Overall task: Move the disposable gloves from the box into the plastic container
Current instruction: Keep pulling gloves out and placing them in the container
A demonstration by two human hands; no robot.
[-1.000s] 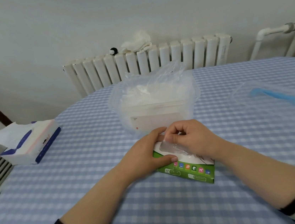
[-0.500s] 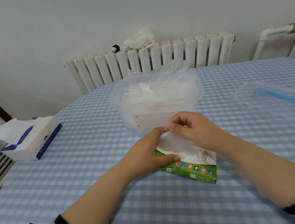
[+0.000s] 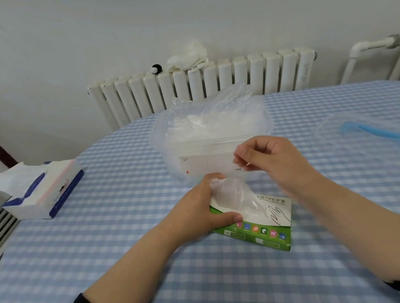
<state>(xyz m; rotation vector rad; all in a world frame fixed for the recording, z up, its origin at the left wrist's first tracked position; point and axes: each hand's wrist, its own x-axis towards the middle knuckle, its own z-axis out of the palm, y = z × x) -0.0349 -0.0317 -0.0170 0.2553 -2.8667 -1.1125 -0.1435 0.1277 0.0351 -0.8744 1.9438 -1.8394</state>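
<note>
Holding down the green-and-white cardboard glove box (image 3: 261, 229) on the blue checked tablecloth (image 3: 128, 235), the left hand (image 3: 201, 211) curls its thumb and fingers round the box's near end. A clear thin plastic glove (image 3: 234, 195) rises from the box to the right hand (image 3: 268, 160), whose curled fingertips pinch it. Just behind stands the translucent plastic container (image 3: 213, 147), heaped with crumpled gloves.

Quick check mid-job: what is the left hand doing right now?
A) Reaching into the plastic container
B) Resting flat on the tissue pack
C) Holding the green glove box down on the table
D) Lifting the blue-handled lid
C: the left hand grips the green glove box by its near-left edge, thumb on top, on the table.
</note>
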